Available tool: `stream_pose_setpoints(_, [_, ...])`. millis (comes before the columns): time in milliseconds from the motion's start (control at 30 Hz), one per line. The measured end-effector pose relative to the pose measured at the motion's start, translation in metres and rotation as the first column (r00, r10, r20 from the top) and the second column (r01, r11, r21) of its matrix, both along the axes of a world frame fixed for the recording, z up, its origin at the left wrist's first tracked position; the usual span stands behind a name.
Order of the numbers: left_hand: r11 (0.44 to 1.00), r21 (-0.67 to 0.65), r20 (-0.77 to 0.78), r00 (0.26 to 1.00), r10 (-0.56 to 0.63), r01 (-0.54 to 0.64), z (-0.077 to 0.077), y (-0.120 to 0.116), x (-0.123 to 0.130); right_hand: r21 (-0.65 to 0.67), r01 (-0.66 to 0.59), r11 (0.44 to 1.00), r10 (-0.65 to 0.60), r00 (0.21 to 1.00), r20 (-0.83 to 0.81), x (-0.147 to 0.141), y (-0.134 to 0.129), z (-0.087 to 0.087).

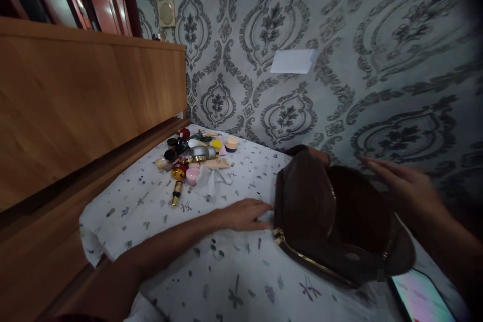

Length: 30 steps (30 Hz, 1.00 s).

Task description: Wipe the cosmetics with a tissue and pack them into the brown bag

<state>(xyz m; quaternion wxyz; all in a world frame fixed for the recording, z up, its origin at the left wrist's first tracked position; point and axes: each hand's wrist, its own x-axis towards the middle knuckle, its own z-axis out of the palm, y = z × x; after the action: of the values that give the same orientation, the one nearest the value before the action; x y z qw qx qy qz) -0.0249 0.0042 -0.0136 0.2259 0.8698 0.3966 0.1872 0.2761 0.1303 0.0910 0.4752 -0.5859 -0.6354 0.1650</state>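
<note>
A dark brown bag (305, 201) with gold zippers lies on the patterned white cloth, its wide mouth open towards the right. My left hand (247, 214) rests on the cloth at the bag's left side, fingers apart and fingertips close to its edge, holding nothing. Above the bag's right rim is my right hand (405, 183), its fingers stretched out and slightly blurred; nothing shows in it. Whether it touches the bag is unclear. The inside of the bag is too dark to make out.
Cosmetic jars, tubes and bottles (199, 153) are heaped at the back left, beside a crumpled white tissue (213, 181). A lit phone (420, 294) lies at the lower right. A wooden panel (90, 90) borders the left, a patterned wall (241, 25) the back.
</note>
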Motion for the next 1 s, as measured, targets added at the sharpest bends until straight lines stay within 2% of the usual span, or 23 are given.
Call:
stream_pose_setpoints(33, [1.000,0.016,-0.001,1.000,0.006,-0.006,0.004,0.002,-0.006,-0.003,-0.062,0.998,0.062,0.998,0.005,-0.005,-0.016,0.008])
stream_pose_setpoints(100, [0.996,0.068,-0.013,0.998,0.058,-0.057,0.015,0.005,-0.022,0.085,-0.108,0.990,0.107,0.994,0.014,-0.019,-0.050,0.022])
stream_pose_setpoints(167, [0.981,0.143,-0.044,0.990,0.136,-0.128,0.026,0.005,-0.044,0.216,-0.183,0.959,0.168,0.982,0.086,-0.039,-0.084,0.030])
stream_pose_setpoints(200, [0.964,0.196,-0.064,0.979,0.193,-0.177,0.031,0.003,-0.057,0.241,-0.271,0.932,0.249,0.961,0.118,-0.051,-0.100,0.030])
stream_pose_setpoints(233, [0.943,0.250,-0.090,0.964,0.251,-0.222,0.035,0.000,-0.070,0.266,-0.348,0.899,0.319,0.936,0.147,-0.064,-0.113,0.027])
stream_pose_setpoints(300, [0.916,0.323,-0.153,0.942,0.299,-0.238,0.038,-0.010,-0.095,0.220,-0.568,0.793,0.521,0.819,0.240,-0.093,-0.132,0.013])
stream_pose_setpoints(367, [0.895,0.376,-0.195,0.924,0.330,-0.240,0.035,-0.024,-0.118,0.093,-0.732,0.675,0.684,0.668,0.293,-0.125,-0.139,-0.012])
stream_pose_setpoints(400, [0.877,0.405,-0.205,0.909,0.364,-0.260,0.031,-0.032,-0.128,0.025,-0.762,0.647,0.720,0.622,0.308,-0.141,-0.138,-0.026])
stream_pose_setpoints(467, [0.836,0.452,-0.212,0.872,0.441,-0.313,0.023,-0.046,-0.145,-0.098,-0.755,0.648,0.736,0.589,0.334,-0.174,-0.132,-0.056])
stream_pose_setpoints(567, [0.783,0.491,-0.206,0.822,0.531,-0.382,0.008,-0.062,-0.169,-0.164,-0.656,0.736,0.658,0.638,0.400,-0.217,-0.117,-0.092])
stream_pose_setpoints(700, [0.736,0.487,-0.148,0.786,0.600,-0.471,-0.006,-0.061,-0.202,-0.220,-0.543,0.810,0.575,0.664,0.477,-0.254,-0.106,-0.119])
stream_pose_setpoints(767, [0.707,0.472,-0.094,0.767,0.635,-0.527,-0.005,-0.050,-0.220,-0.193,-0.530,0.825,0.549,0.674,0.494,-0.263,-0.106,-0.129])
stream_pose_setpoints(867, [0.666,0.493,-0.032,0.753,0.657,-0.560,0.006,-0.018,-0.240,-0.111,-0.535,0.837,0.514,0.701,0.494,-0.265,-0.106,-0.146])
stream_pose_setpoints(933, [0.675,0.515,-0.050,0.768,0.638,-0.527,0.016,0.009,-0.247,-0.024,-0.549,0.835,0.497,0.736,0.459,-0.263,-0.104,-0.157])
stream_pose_setpoints(1000, [0.723,0.498,-0.105,0.794,0.599,-0.479,0.025,0.035,-0.248,0.054,-0.558,0.828,0.497,0.775,0.391,-0.260,-0.101,-0.164])
